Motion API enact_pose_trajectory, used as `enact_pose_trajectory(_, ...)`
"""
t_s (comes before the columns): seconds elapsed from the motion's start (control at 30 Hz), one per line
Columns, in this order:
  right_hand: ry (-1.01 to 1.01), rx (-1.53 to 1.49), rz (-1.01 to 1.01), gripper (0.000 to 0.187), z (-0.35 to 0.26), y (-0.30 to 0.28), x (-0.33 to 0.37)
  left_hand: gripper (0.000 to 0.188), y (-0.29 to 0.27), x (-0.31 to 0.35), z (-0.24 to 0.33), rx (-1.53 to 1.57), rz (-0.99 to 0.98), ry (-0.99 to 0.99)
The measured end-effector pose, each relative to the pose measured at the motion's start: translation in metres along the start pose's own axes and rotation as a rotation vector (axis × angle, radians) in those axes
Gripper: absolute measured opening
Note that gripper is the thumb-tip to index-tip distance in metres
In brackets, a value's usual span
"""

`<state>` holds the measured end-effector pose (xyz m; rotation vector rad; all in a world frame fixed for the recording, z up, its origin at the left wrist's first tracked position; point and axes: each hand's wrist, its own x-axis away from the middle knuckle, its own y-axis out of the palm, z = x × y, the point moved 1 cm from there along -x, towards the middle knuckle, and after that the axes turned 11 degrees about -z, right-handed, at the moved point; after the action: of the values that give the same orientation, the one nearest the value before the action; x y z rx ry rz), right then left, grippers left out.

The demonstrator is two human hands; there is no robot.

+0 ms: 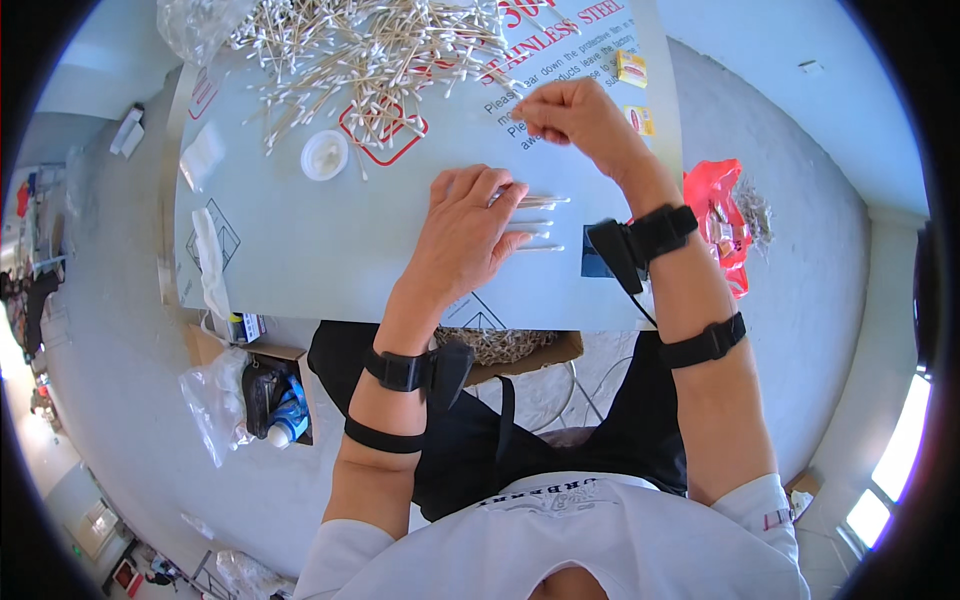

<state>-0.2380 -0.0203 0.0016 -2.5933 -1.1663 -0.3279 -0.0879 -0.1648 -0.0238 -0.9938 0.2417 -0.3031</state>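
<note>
A large heap of cotton swabs with wooden sticks and white tips spreads over the far part of the table. My left hand rests on the table nearer to me, its fingers curled over a few cotton swabs. Their ends poke out to the right between forefinger and thumb. Beyond it and to the right, my right hand is closed in a pinch at the heap's right edge. What sits between those fingertips is too small to make out. Left of my left hand stands a round white tub with something whitish inside.
Two small yellow packets lie at the table's right edge. A white pad and a white strip lie along the left side. Beside the table hangs a red plastic bag. Under the front edge is a cardboard box of sticks.
</note>
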Motion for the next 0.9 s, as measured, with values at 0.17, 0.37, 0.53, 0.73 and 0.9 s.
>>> enact_pose_trajectory(0.17,0.028,0.079,0.002,0.018,0.023,0.006,0.022,0.047,0.0,-0.001,-0.003,0.027,0.001,0.019)
enact_pose_trajectory(0.37,-0.087,0.355,0.065,0.013,0.033,0.008,0.021,0.047,0.0,-0.001,-0.002,0.025,-0.002,0.01)
enact_pose_trajectory(0.53,-0.11,0.779,0.229,0.01,0.015,0.019,0.022,0.048,0.001,0.0,-0.002,0.033,0.004,0.01)
enact_pose_trajectory(0.73,-0.156,0.725,0.177,0.01,0.031,0.024,0.03,0.057,-0.001,-0.002,0.0,0.019,0.038,-0.014)
enact_pose_trajectory(0.9,-0.291,0.662,0.115,0.003,0.044,0.03,0.052,0.069,0.008,0.001,-0.001,-0.085,0.006,-0.005)
